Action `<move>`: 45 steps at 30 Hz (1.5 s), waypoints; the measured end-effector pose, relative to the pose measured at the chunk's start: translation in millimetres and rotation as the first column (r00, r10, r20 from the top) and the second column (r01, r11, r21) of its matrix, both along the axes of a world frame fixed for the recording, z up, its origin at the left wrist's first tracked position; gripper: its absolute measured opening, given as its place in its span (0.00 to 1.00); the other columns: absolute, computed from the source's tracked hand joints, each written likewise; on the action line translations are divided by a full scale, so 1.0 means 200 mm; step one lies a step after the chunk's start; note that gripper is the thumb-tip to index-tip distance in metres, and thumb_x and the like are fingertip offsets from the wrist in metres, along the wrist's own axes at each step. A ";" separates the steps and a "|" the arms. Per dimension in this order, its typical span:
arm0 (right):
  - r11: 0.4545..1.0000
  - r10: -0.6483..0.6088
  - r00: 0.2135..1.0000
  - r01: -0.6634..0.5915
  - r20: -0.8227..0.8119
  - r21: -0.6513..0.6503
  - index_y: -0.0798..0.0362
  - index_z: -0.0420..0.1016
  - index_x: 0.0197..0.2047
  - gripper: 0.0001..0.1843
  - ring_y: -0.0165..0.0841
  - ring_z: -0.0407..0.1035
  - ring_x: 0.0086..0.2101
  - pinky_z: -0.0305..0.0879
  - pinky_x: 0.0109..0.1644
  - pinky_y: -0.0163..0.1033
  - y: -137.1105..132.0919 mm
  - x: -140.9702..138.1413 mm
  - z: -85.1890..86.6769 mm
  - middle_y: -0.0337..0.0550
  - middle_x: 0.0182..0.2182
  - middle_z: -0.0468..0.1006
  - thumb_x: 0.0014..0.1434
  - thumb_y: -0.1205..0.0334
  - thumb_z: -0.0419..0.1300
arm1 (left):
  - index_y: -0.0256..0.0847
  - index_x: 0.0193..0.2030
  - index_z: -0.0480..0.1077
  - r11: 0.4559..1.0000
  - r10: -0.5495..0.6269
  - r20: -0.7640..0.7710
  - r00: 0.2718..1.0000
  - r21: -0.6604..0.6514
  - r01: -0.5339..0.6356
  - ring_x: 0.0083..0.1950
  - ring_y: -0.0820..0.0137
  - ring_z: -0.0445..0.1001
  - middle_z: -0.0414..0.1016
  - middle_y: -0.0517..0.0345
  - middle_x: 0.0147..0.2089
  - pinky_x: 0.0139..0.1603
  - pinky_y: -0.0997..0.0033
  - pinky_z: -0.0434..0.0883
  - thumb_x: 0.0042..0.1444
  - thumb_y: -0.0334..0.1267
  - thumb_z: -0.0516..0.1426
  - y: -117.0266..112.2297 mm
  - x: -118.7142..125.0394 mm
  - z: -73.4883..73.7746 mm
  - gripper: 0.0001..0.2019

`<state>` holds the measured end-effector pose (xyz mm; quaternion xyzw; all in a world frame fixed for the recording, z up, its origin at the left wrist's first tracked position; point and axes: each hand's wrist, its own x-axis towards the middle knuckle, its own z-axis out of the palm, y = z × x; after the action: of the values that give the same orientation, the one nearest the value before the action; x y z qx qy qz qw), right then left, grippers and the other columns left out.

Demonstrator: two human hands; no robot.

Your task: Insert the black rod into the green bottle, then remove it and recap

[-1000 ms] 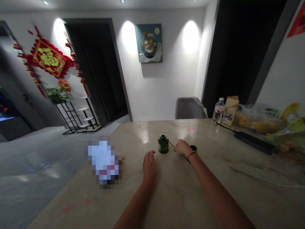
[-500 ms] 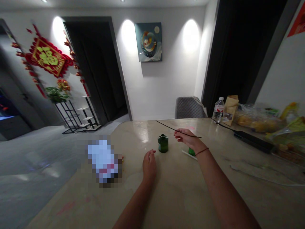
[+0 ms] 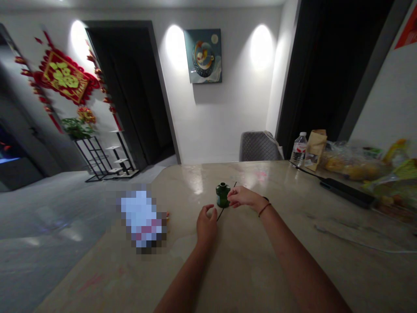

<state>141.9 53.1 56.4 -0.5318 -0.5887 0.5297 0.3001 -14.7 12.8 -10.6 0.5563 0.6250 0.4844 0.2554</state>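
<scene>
A small dark green glass bottle (image 3: 223,195) stands upright on the table, its narrow mouth uncovered. My right hand (image 3: 243,197) is just right of the bottle, its fingers pinched on a thin dark stick (image 3: 220,214). The stick slants down from upper right to lower left, in front of the bottle. My left hand (image 3: 206,224) rests on the table to the lower left of the bottle, fingers curved and apart from the thumb. Its thumb is close to the stick's lower end; I cannot tell whether they touch.
A blurred white-and-pink object (image 3: 141,217) lies at the table's left. On the right are a water bottle (image 3: 299,148), a paper bag (image 3: 315,150), bagged food (image 3: 352,164), a black power strip (image 3: 347,193) and a white cable (image 3: 365,248). A grey chair (image 3: 260,147) stands beyond.
My right hand has moved left and down to the bottle, turning the stick from nearly level to steep. Its wrist now covers the green piece and white stick. My left thumb has spread from the fingers.
</scene>
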 end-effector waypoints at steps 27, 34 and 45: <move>0.948 -0.149 0.574 -0.148 0.805 0.281 0.60 0.77 0.37 0.15 0.42 0.72 0.39 0.65 0.38 0.37 -0.03 -0.01 -0.09 0.58 0.38 0.77 0.44 0.67 0.58 | 0.39 0.35 0.66 0.999 0.000 0.084 0.996 0.035 -0.003 0.41 0.66 0.72 0.75 0.51 0.37 0.44 0.67 0.65 0.52 0.40 0.47 0.00 -0.01 0.02 0.11; 0.961 -0.271 0.507 0.094 0.818 0.260 0.60 0.73 0.43 0.18 0.45 0.69 0.43 0.66 0.41 0.44 -0.02 -0.01 -0.11 0.61 0.43 0.74 0.48 0.65 0.56 | 0.39 0.36 0.66 1.000 -0.007 0.094 0.996 0.013 0.006 0.40 0.67 0.72 0.75 0.52 0.37 0.44 0.68 0.66 0.50 0.38 0.48 0.00 0.00 0.01 0.09; 0.944 -0.322 0.853 0.252 0.412 0.215 0.60 0.73 0.22 0.05 0.38 0.72 0.27 0.67 0.28 0.37 0.05 0.04 -0.12 0.55 0.23 0.76 0.42 0.66 0.59 | 0.39 0.35 0.66 1.000 -0.009 0.107 0.994 0.002 0.008 0.40 0.67 0.73 0.75 0.51 0.37 0.43 0.68 0.66 0.50 0.37 0.49 -0.01 0.00 0.02 0.08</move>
<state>150.7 62.3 33.2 -0.6952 -0.5938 0.2978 0.2745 -15.6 11.6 -5.9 0.5325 0.6077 0.5129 0.2901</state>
